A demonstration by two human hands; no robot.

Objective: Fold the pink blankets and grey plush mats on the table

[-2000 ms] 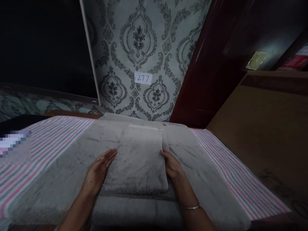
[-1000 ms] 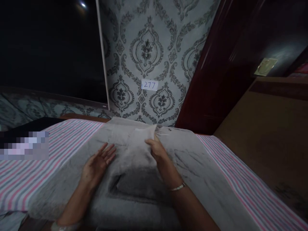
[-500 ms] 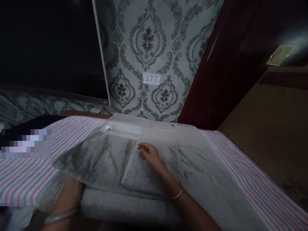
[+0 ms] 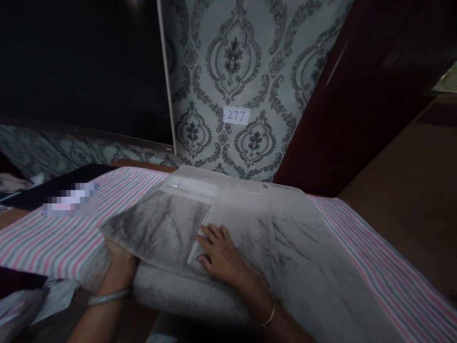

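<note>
Grey cloth (image 4: 191, 224) beneath palm-down right hand (image 4: 220, 253)

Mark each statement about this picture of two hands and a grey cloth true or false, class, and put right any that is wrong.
1. The right hand rests on the folded grey cloth. True.
2. The left hand is raised in front of the wall. False: the left hand is at the grey cloth's near edge, its fingers hidden there.
3. The card on the patterned wallpaper reads 277. True.
4. The cloth beneath the grey one is plain black. False: it is a striped cloth with pink in it.
5. In the picture, the large dark screen is right of the card. False: the screen is to its left.
</note>
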